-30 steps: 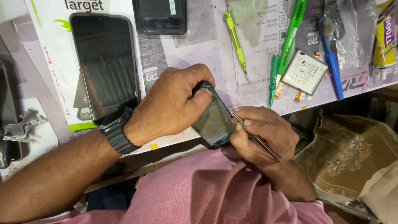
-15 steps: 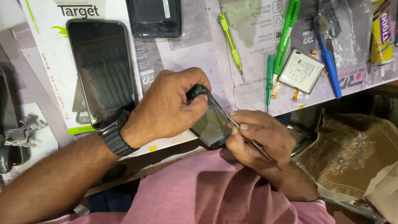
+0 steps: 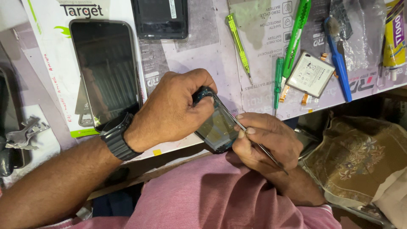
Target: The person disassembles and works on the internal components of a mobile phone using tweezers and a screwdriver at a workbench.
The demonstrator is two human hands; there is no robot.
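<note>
The left hand (image 3: 174, 108) is curled tight around a small dark phone body (image 3: 218, 127), gripping it by its upper end and holding it tilted at the near edge of the desk (image 3: 203, 59), just above the person's pink shirt (image 3: 220, 199). A black watch (image 3: 116, 136) sits on that wrist. The right hand (image 3: 265, 140) is closed on a thin metal tool (image 3: 250, 138), pinched between thumb and fingertips like a pen, and its tip lies against the right edge of the phone body. The two hands are close together, almost touching across the device.

Behind them on the desk, a larger phone with a dark screen (image 3: 106, 70) lies flat to the left on printed paper, and another black device (image 3: 161, 17) lies at the far edge. To the right of that a yellow-green screwdriver (image 3: 238, 44) lies pointing towards the person, with a small green screwdriver (image 3: 277, 82) and a longer green tool (image 3: 296, 36) just beside it. A flat silver battery (image 3: 310, 74) lies next to them, touching a blue-handled tool (image 3: 338, 59). A yellow glue tube (image 3: 394, 36) stands at the far right. A bunch of keys (image 3: 21, 133) rests at the left edge. Below the desk on the right lies a brown patterned cloth (image 3: 360, 161).
</note>
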